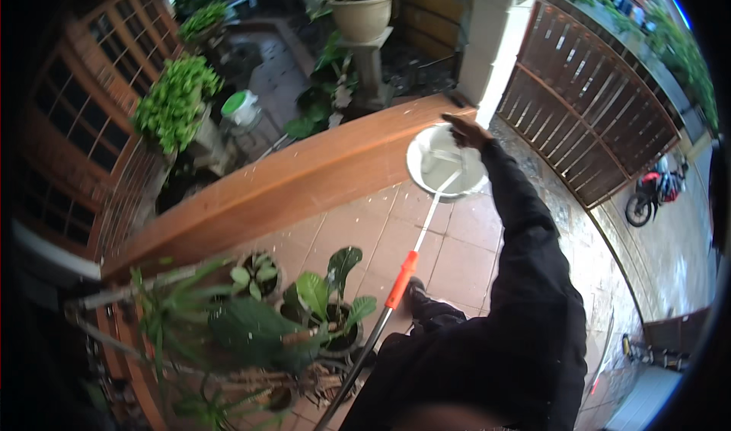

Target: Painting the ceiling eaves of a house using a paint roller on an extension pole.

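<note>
Dark sleeve (525, 279) and torso of the person: fill the lower right, nearest the lens. The right arm stretches up and away toward the low wall.

Right hand (466, 132): reaching over the far rim of a white bucket (445, 164), fingers bent down at or on the rim; whether they actually clasp it cannot be told.

Left hand (415, 288): dark and small in view, sitting just beside the orange grip of the pole; how far it is closed cannot be told.

White bucket: round, open top facing the camera, pale inside, set just below the orange-brown low wall (304, 180) at its right end.

Long pole (396, 294): pale upper shaft running into the bucket, orange sleeve at mid-length, dark lower shaft running down to the bottom edge.

Potted plants (320, 309): clustered on the tiled floor (457, 241), lower left of the pole.

Beyond the wall: a beige pot (362, 16) on a pedestal and leafy shrubs (175, 100). Right: slatted brown gate (586, 103), red motorbike (653, 191).
</note>
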A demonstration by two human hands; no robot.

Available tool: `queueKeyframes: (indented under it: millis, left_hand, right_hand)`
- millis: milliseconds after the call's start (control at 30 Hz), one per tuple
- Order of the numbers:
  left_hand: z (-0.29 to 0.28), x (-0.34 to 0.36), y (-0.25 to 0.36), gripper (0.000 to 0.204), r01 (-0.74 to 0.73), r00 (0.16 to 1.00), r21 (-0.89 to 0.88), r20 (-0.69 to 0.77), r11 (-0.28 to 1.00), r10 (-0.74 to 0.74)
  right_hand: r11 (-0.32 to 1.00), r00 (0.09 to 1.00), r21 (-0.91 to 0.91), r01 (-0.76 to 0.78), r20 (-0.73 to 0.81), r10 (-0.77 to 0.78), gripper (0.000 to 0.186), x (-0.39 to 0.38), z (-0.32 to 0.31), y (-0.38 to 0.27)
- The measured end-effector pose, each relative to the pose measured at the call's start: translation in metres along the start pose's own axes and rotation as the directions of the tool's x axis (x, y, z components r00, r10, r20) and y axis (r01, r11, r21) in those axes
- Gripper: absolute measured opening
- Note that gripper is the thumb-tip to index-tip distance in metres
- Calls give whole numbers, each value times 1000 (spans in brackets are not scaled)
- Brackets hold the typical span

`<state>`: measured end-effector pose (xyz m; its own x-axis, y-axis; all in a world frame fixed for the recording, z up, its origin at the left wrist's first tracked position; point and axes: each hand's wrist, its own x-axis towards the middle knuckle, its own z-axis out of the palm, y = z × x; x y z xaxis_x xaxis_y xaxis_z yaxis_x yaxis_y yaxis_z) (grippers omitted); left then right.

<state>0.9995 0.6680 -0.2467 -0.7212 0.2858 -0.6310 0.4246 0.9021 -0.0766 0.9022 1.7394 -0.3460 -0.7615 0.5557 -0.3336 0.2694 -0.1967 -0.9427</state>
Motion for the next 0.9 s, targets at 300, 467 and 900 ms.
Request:
queueKeyframes:
  millis: [300, 467, 900]
  left_hand:
    - [-66, 139, 124, 38, 34, 985, -198, -161, 980, -67]
    - [-70, 86, 127, 32, 240, 967, -287, -12, 927, -254]
    - [-148, 119, 155, 31, 36, 888, -422, -402, 906, -222]
  right_hand:
    - [979, 967, -50, 198, 175, -187, 25, 209, 66, -78]
    - [965, 869, 185, 188, 426, -251, 25, 328, 56, -89]
    - [981, 981, -81, -179, 56, 183, 48, 384, 175, -111]
